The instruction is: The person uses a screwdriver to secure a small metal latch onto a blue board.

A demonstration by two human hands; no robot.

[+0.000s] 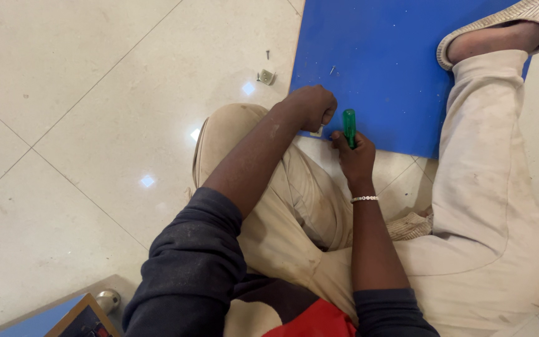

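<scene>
The right hand (355, 156) is gripping a green screwdriver (349, 126) upright at the near edge of the blue board (388, 56). The left hand (310, 107) is curling shut, pinching a small pale fitting (317, 131) on that edge. A metal bracket (266, 77) is lying on the floor left of the board.

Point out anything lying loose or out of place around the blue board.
A small metal bracket and a screw lie loose on the floor tiles left of the blue board; another screw rests on the board.
</scene>
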